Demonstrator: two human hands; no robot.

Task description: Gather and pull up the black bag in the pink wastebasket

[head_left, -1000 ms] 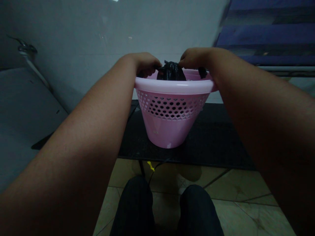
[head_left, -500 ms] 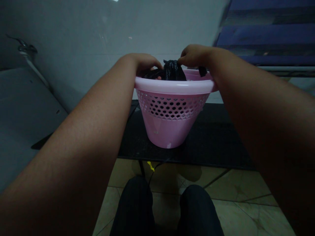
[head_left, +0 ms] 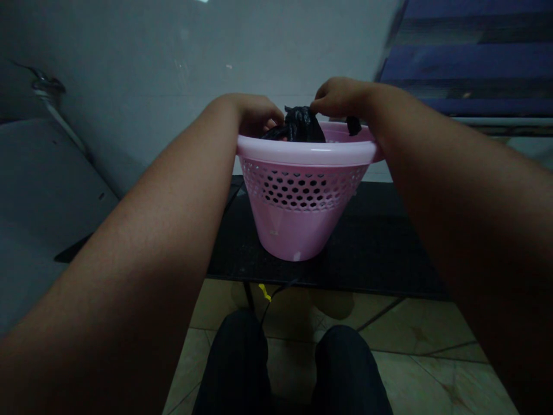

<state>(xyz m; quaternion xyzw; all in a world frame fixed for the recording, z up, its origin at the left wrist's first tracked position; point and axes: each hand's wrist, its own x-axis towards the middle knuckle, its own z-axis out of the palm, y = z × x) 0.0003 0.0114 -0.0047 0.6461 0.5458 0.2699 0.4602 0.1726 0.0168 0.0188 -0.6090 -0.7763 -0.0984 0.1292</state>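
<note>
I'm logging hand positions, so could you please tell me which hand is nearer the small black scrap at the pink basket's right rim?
Right. The right hand hovers just left of the small black scrap; the left hand is across the pink perforated plastic basket.

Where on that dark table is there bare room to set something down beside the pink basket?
The dark table shows bare surface right of the pink basket, out to its front edge. Left of the basket only a narrow strip shows before the left forearm covers it. The basket's mouth is crowded: left hand and right hand both grip the black cloth there.
</note>
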